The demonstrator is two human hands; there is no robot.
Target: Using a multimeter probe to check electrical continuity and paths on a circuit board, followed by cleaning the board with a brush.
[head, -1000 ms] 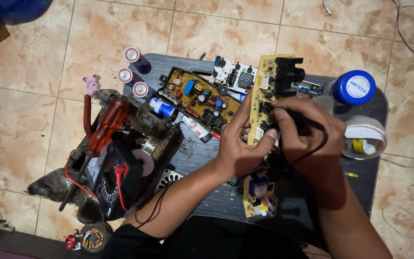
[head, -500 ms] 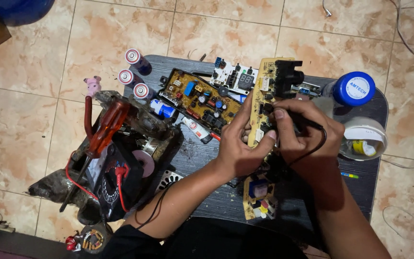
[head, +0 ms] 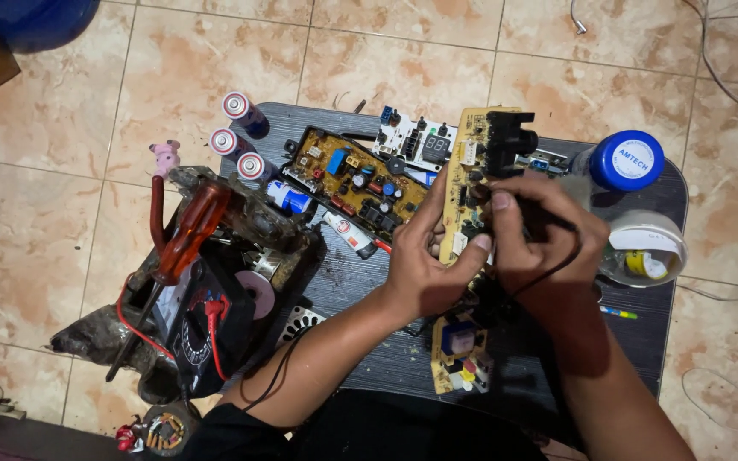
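My left hand (head: 427, 256) grips the left edge of a long yellow circuit board (head: 471, 145) that stands tilted over a dark tabletop (head: 360, 282). My right hand (head: 540, 235) is closed around a thin black probe with a black cable (head: 557, 265), its tip pressed against the board's face. A black block component (head: 506, 137) sits at the board's upper end. Below my hands lies a small yellow board (head: 459, 350).
A second brown circuit board (head: 356, 175) and a white display board (head: 416, 141) lie to the left. Three batteries (head: 237, 137), a blue-capped bottle (head: 629, 162), a tape roll (head: 647, 248), an orange-handled screwdriver (head: 185, 235) and a black meter with red leads (head: 202, 329) surround them. Tiled floor around.
The view has shifted slightly. My right hand has moved the probe a little upward along the yellow board. My left hand keeps its grip.
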